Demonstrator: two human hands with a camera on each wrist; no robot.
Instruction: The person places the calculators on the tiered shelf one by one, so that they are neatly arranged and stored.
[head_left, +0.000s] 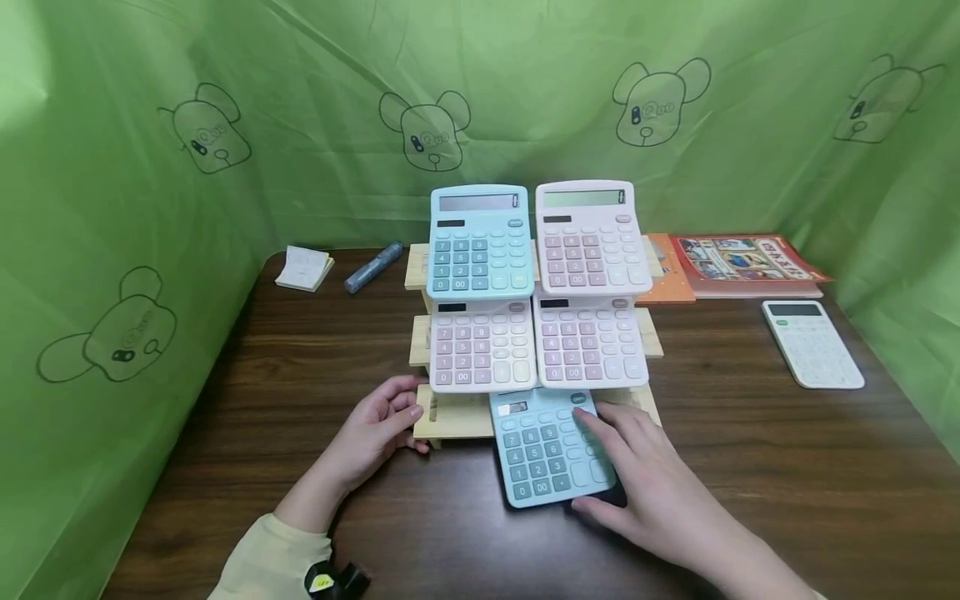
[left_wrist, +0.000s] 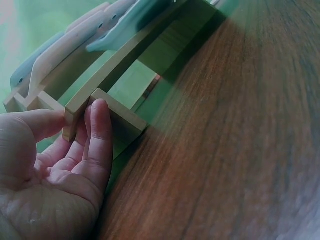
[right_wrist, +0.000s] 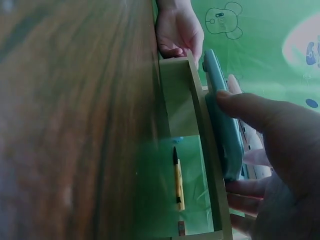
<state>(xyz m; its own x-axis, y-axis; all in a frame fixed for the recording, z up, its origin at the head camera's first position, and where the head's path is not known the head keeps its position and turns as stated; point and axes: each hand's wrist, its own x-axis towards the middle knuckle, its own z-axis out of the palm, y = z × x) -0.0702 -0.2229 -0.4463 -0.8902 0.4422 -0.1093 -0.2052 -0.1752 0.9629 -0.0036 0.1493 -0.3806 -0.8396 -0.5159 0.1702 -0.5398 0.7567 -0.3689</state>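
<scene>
A tiered wooden rack (head_left: 459,418) stands mid-table. My left hand (head_left: 378,427) holds the left end of its lowest tier, thumb on one side and fingers on the other; the left wrist view shows them at the rail (left_wrist: 107,71). On the right, my hand (head_left: 651,483) grips a blue calculator (head_left: 536,454) that slants over the front of the lowest tier. The right wrist view shows the thumb on that calculator's edge (right_wrist: 225,135). Pink-and-white calculators (head_left: 480,354) (head_left: 592,350) fill the middle tier. Above them lean another blue calculator (head_left: 480,262) and a pink-and-white one (head_left: 592,250).
A white calculator (head_left: 813,346) lies at the right, near books (head_left: 750,260) and an orange booklet (head_left: 667,271) behind the rack. At the back left are a paper pad (head_left: 303,268) and a dark cylindrical item (head_left: 373,267). Green cloth (head_left: 525,75) encloses the table.
</scene>
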